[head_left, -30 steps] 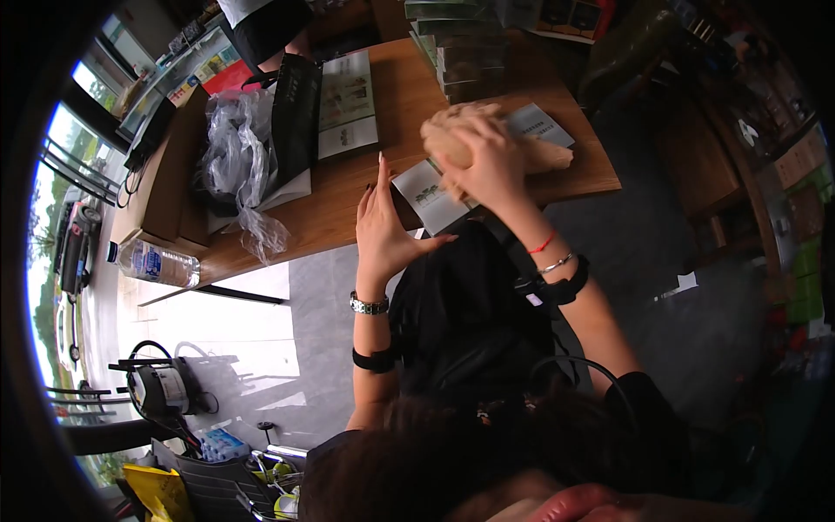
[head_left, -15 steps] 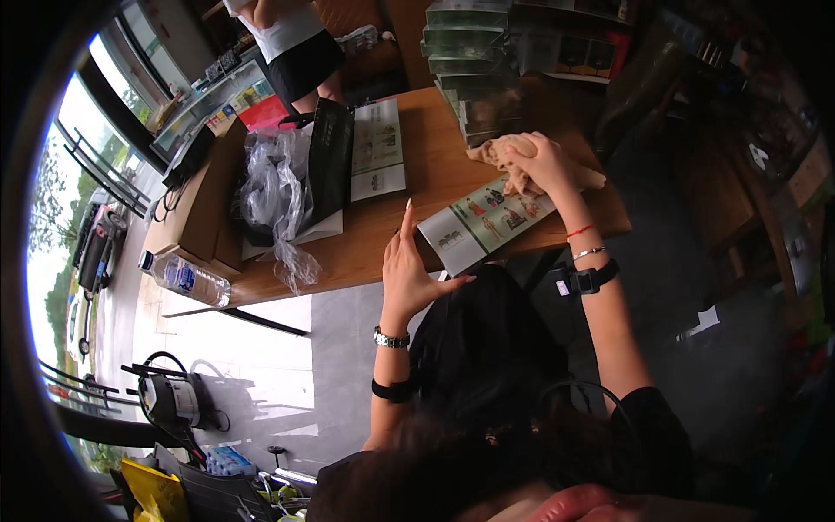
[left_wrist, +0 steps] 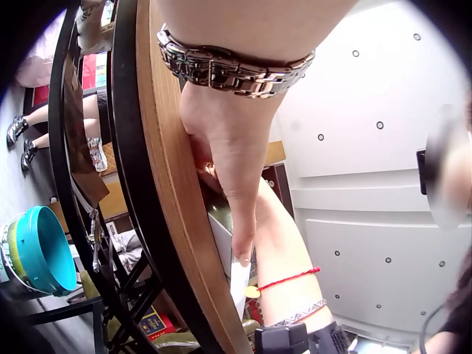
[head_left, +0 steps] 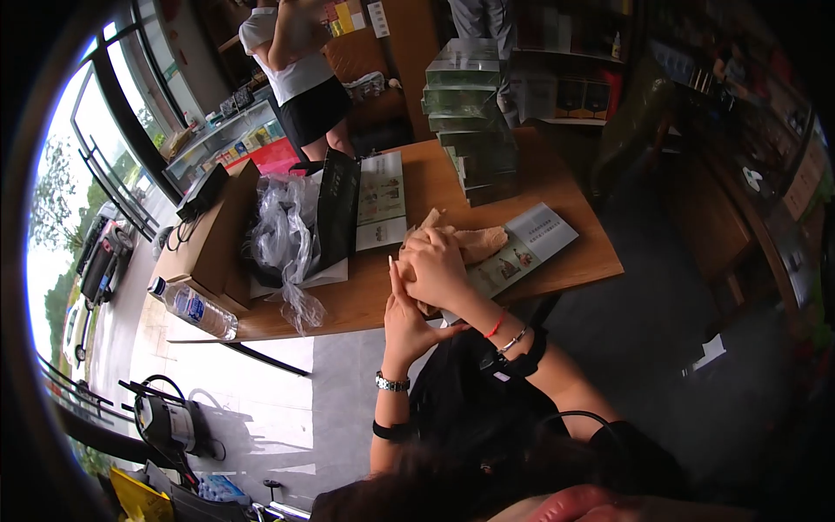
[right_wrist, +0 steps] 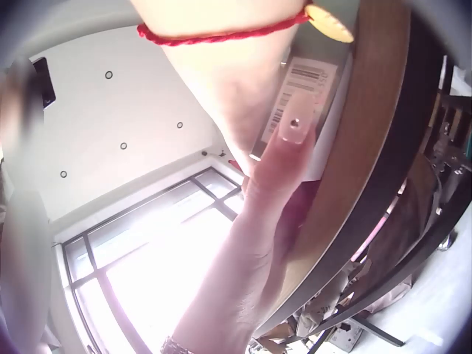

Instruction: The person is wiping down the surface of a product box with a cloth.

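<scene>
- The printed box (head_left: pixel 541 231) lies flat and slantwise on the table (head_left: pixel 578 261), one end at the near edge, the other reaching toward the near right corner.
- From where I'm standing, the right hand (head_left: pixel 435 265) grips a bunched tan cloth (head_left: pixel 478 244), its fingers bent over the folds, above the box's end nearest the person.
- The left hand (head_left: pixel 405 329) isn't clenched: its fingers point up beside the right hand, thumb spread out to the side by the near edge.
- I'd guess the box is fairly light and stiff, its smooth face apt to slide on the wood, its corners easy to dent. The cloth looks soft and limp.
- Best hold, to my eye: the box by its two long sides, away from the corners; the cloth by a thick fold in the middle.
- The right wrist view shows a barcode label (right_wrist: pixel 310 76) on the box's side, with the left thumb against it; the head view doesn't show that label.
- The left wrist view looks below the table's edge, to a teal bucket (left_wrist: pixel 49 249) on the floor. Only the head view gives me the cloth plainly, and the stack of boxes (head_left: pixel 474 130) by the far edge.
</scene>
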`<state>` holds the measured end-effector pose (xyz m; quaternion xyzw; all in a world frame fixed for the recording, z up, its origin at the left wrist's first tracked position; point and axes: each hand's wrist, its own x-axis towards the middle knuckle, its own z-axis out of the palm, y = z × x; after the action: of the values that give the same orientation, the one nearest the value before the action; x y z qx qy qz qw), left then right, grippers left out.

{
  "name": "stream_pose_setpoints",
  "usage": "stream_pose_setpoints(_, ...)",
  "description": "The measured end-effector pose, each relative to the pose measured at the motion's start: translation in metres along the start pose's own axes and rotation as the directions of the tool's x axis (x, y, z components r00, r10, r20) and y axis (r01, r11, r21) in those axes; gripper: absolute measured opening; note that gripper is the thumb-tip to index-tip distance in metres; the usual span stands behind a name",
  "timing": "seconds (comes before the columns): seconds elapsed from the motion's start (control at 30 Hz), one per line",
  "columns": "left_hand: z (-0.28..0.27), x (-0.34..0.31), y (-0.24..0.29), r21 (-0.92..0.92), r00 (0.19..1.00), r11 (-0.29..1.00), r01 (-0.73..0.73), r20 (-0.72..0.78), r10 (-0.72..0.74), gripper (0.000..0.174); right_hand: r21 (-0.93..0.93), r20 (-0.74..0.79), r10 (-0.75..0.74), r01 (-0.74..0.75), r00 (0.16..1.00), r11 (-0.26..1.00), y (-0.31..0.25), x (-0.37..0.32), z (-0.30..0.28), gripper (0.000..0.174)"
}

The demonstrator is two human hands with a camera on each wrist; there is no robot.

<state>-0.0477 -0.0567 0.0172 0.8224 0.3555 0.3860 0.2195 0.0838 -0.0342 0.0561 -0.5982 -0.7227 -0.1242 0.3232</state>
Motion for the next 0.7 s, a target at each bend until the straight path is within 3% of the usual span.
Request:
stream_pose_setpoints(0.07,0.000,0.000,-0.003,0.128,0.995,0.987,-0.093,-0.009,0.095,0.148,0.136,-0.017,-0.025,0.027,1.000,0.990,0.019,-0.004,0.002,0.029)
stream_pose_setpoints(0.1,0.000,0.001,-0.006,0.198,0.992,0.973,-0.122,0.014,0.122,0.146,0.213,0.026,0.084,-0.088,0.996,0.973,0.030,-0.007,-0.007,0.039)
stream_pose_setpoints(0.13,0.001,0.002,-0.008,0.261,0.989,0.954,-0.149,0.038,0.144,0.145,0.285,0.040,0.094,-0.101,0.995,0.953,0.048,-0.008,-0.020,0.047)
stream_pose_setpoints(0.17,0.000,0.002,-0.007,0.199,0.994,0.974,-0.106,0.046,0.099,0.142,0.296,-0.001,0.104,-0.099,0.995,0.950,0.069,-0.010,-0.023,0.048)
stream_pose_setpoints(0.23,-0.001,0.002,-0.004,0.188,0.993,0.976,-0.114,0.034,0.109,0.141,0.113,-0.031,0.180,-0.176,0.983,0.978,0.104,-0.019,-0.040,0.043)
stream_pose_setpoints(0.27,-0.001,0.004,-0.003,0.185,0.993,0.975,-0.120,0.034,0.115,0.140,0.164,-0.079,0.228,-0.213,0.970,0.963,0.132,-0.022,-0.041,0.042)
stream_pose_setpoints(0.37,-0.003,0.004,0.002,0.174,0.995,0.979,-0.104,0.023,0.101,0.141,0.018,-0.206,0.327,-0.331,0.922,0.944,0.186,-0.035,-0.056,0.042)
stream_pose_setpoints(0.4,-0.003,0.003,0.002,0.173,0.996,0.981,-0.093,0.032,0.088,0.141,0.024,-0.248,0.374,-0.380,0.894,0.925,0.188,-0.034,-0.062,0.043)
stream_pose_setpoints(0.47,-0.001,0.004,0.001,0.183,0.994,0.977,-0.110,0.004,0.111,0.142,-0.018,-0.172,0.469,-0.479,0.866,0.878,0.182,-0.035,-0.063,0.043)
stream_pose_setpoints(0.57,-0.001,0.004,0.000,0.154,0.994,0.982,-0.109,0.005,0.110,0.143,-0.126,-0.208,0.236,-0.266,0.949,0.956,0.138,-0.038,-0.051,0.045)
stream_pose_setpoints(0.6,0.000,0.005,0.000,0.157,0.993,0.981,-0.113,-0.002,0.115,0.143,-0.018,-0.134,0.259,-0.264,0.957,0.964,0.103,-0.036,-0.057,0.046)
stream_pose_setpoints(0.7,-0.001,0.003,-0.002,0.137,0.996,0.986,-0.093,0.010,0.092,0.141,0.119,-0.116,0.061,-0.047,0.991,0.992,0.033,-0.042,-0.035,0.044)
